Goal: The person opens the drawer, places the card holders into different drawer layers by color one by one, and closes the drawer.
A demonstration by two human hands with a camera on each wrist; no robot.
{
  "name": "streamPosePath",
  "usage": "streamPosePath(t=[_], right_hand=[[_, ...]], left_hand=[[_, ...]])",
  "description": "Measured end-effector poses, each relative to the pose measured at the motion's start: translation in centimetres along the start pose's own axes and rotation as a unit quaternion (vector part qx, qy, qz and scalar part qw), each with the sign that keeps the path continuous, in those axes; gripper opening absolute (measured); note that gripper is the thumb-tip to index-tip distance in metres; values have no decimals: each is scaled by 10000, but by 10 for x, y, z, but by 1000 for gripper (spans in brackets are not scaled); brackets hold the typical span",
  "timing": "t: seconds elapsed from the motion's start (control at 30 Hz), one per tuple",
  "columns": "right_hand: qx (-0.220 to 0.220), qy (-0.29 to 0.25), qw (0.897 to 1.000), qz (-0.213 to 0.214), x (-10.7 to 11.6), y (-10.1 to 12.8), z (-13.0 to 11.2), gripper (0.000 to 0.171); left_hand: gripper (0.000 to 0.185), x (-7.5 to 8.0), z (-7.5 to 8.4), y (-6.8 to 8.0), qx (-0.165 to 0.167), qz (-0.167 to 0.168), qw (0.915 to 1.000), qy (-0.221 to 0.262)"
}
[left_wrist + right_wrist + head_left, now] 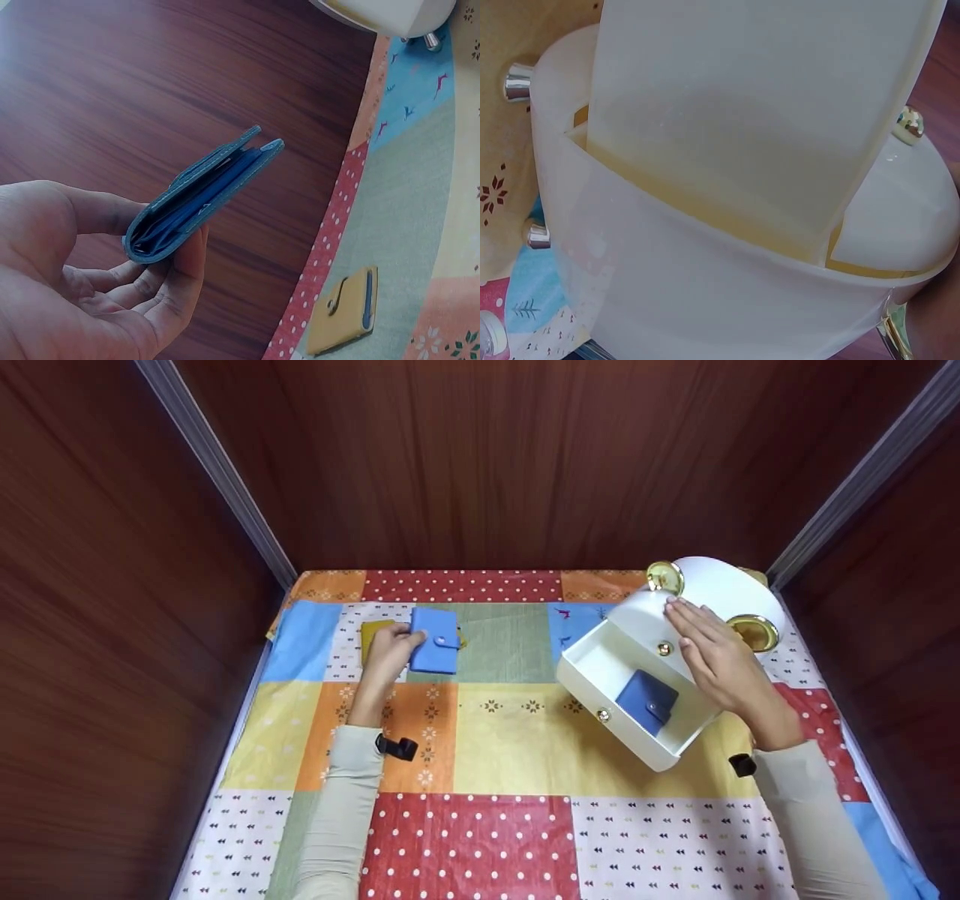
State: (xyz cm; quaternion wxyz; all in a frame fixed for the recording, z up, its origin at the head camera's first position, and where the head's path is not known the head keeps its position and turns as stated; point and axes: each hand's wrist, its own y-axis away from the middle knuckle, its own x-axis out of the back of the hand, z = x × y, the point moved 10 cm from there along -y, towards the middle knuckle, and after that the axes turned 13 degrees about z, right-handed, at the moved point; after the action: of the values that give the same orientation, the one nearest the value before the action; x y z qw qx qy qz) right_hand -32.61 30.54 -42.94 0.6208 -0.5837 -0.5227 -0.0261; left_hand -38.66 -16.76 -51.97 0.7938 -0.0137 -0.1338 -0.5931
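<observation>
I see left hand [386, 654] pinching light blue wallet [435, 640] between thumb and fingers, lifted just off patchwork cloth [495, 750], far left. Yellow wallet [345, 311] lies on cloth just beside it. My right hand [716, 656] rests flat, fingers straight, on raised lid of white box [637, 712]. Dark blue wallet [646, 701] sits inside box's open compartment.

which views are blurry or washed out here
Head view: sharp at the centre, wooden walls smeared toward the edges. Left wrist view: blue wallet crisp, cloth beyond slightly soft and bright. Right wrist view: white box too close, hazy and pale.
</observation>
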Motion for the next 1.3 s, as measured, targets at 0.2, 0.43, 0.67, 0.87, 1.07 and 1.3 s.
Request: streamPosePath(t=[0.2,0.43,0.67,0.87,1.07,1.3], right_hand=[[1,-7,10000,-29,1,-1,0,50],[12,-25,10000,-49,2,-1,-1,52],[-48,-7,9999,-148,1,-1,0,52],[-89,15,9998,-195,1,0,0,51],[23,-52,9999,-89,2,-2,-2,50],[30,-48,9999,-110,1,-1,-2,51]], left_hand=[[45,-10,8,3,-93,-88,9998,129],[40,-22,16,9,-133,-124,9996,228],[39,-40,23,15,-145,-305,9986,401],[39,-55,26,20,-158,-489,9977,449],[35,-68,32,24,-281,-594,9971,377],[40,-84,39,31,-318,-775,9959,348]])
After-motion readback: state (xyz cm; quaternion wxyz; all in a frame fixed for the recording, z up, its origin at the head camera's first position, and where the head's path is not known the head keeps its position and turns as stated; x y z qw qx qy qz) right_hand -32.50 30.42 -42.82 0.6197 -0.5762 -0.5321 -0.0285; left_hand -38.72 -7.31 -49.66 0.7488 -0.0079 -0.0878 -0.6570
